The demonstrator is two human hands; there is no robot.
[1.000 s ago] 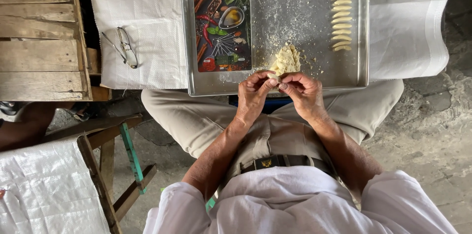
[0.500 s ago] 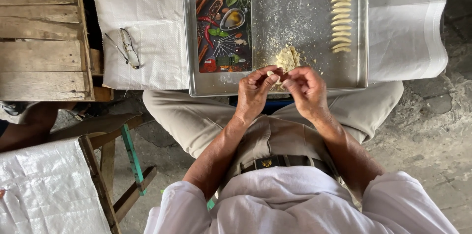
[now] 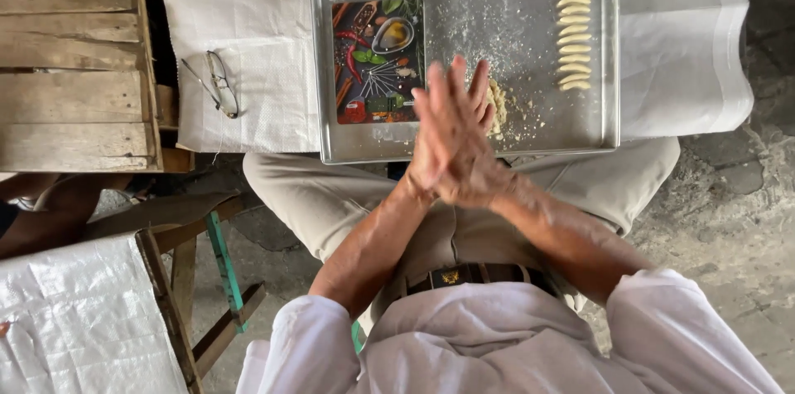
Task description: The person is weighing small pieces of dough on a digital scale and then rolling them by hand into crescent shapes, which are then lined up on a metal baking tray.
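The left hand point(image 3: 439, 133) and right hand point(image 3: 472, 154) are pressed together palm to palm, fingers straight — whatever dough sits between them is hidden. They hover over the near edge of a floured metal tray point(image 3: 331, 149). Just beyond them lies a crumbly lump of dough point(image 3: 497, 104) — a fair amount left. Further off to the right, a row of shaped pieces point(image 3: 571, 29) is already laid out.

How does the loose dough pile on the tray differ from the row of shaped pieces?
The dough pile is crumbly, shapeless and partly hidden behind the pressed-together hands; the shaped pieces are smooth, elongated, and lined up in plain view near the tray's right rim. Both are pale yellow and lie on the floured tray.
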